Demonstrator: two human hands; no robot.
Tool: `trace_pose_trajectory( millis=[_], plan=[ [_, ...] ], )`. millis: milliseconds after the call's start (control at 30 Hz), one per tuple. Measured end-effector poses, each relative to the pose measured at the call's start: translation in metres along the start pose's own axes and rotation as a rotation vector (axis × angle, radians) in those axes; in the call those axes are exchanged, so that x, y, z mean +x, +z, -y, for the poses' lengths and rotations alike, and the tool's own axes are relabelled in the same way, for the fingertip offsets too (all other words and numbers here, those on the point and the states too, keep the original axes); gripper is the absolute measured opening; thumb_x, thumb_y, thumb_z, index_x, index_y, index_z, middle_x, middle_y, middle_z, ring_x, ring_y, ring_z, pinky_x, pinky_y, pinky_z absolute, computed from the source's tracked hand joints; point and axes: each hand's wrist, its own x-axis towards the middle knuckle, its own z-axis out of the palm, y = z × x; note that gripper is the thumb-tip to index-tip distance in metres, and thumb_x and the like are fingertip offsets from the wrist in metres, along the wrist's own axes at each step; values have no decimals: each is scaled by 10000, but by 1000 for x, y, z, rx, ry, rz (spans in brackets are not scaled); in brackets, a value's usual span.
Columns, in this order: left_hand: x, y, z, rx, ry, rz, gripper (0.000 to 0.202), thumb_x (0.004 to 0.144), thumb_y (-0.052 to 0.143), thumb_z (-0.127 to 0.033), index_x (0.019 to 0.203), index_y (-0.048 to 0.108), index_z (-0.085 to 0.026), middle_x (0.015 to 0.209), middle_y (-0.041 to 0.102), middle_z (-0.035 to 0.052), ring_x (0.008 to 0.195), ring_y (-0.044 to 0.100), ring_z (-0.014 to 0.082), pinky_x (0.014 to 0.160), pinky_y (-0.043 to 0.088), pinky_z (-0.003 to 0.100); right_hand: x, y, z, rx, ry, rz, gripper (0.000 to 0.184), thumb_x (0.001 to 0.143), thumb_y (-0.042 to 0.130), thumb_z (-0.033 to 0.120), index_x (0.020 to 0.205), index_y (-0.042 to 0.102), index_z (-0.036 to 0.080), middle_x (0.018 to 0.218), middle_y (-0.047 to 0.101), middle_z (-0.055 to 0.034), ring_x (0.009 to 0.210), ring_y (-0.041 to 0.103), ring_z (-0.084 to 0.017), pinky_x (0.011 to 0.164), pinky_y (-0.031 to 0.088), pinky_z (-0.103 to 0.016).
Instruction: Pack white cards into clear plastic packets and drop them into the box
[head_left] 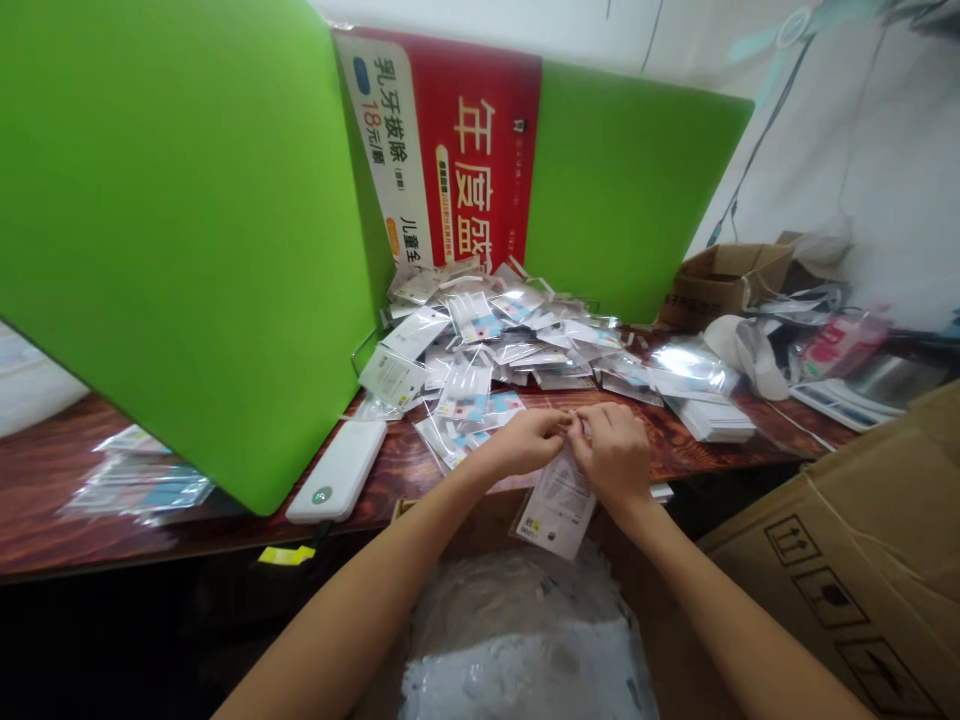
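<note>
Clear film sleeves a printed card: this clear packet (pixel 559 510) hangs at the grip, tilted, its lower end free below the fingers. The left hand (pixel 531 440) and the right hand (pixel 613 450) meet at its upper end, thumbs and fingertips pressed together, pinching it between them; exactly what the fingertips do at that edge is hidden.

As I judge it, this one packet is mid-handling: the card is already inside, but whether the top is closed cannot be told. Just beyond the grip spreads a large loose pile of packets (pixel 465 375), which look filled; whether they are finished or waiting is unclear. Directly below the grip, a heap of whitish pieces (pixel 525 640) is too blurred to count or name. Right of the grip lies a neat white stack (pixel 716 418).

All but the low heap rests on a reddish wood-grain table (pixel 37 505). Left of the grip are a white device (pixel 341 470) and, farther off, more packets (pixel 142 485). Behind the pile, a green board (pixel 645 190) stands with a red printed panel (pixel 480 140). Well right are a small open carton (pixel 727 285), a large cardboard box (pixel 840 560) and a pale wall (pixel 900 150).
</note>
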Motion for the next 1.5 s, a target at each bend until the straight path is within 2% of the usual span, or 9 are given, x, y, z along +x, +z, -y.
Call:
trace_pose_trajectory(
  millis=[133, 567, 733, 1000, 1233, 1500],
  plan=[
    [0, -1, -1, 0, -7, 3, 279, 757, 440, -70, 915, 662, -130, 921, 711, 54, 891, 628, 197, 806, 453, 243, 0, 1, -2, 5, 14, -9, 118, 867, 532, 196, 804, 628, 167, 761, 631, -58, 767, 519, -221, 697, 320, -321],
    [1, -2, 1, -29, -58, -10, 440, 749, 446, -56, 1128, 656, -133, 1130, 697, 73, 1019, 632, 200, 901, 452, 261, 0, 3, -7, 13, 83, -5, 174, 892, 509, 241, 780, 623, 172, 780, 629, -64, 768, 516, -214, 704, 319, -313],
    [2, -1, 5, -56, -60, -14, 439, 744, 447, -59, 1117, 664, -140, 1098, 708, 64, 990, 635, 198, 893, 462, 272, -1, 5, -9, 27, 109, -12, 174, 889, 503, 240, 771, 614, 178, 779, 628, -58, 769, 522, -212, 708, 321, -311],
    [3, -2, 10, -93, -71, -27, 457, 740, 459, -67, 1155, 646, -106, 1140, 684, 97, 1023, 618, 205, 891, 462, 277, -1, 6, -12, 42, 139, -25, 184, 889, 490, 251, 767, 611, 183, 771, 630, -54, 760, 528, -212, 699, 328, -306],
    [2, -4, 13, -122, -123, -13, 452, 748, 473, -109, 1170, 638, -114, 1011, 701, 78, 854, 616, 175, 759, 485, 270, -2, 9, -14, 85, 188, -26, 190, 878, 490, 254, 746, 607, 183, 781, 644, -58, 769, 544, -216, 692, 338, -312],
    [1, -8, 14, -226, -113, 4, 452, 745, 480, -136, 1165, 647, -126, 987, 700, 77, 875, 609, 183, 762, 484, 277, -2, 11, -17, 136, 242, -15, 144, 843, 498, 216, 753, 604, 179, 784, 637, -61, 784, 552, -219, 703, 360, -316]
  ],
)
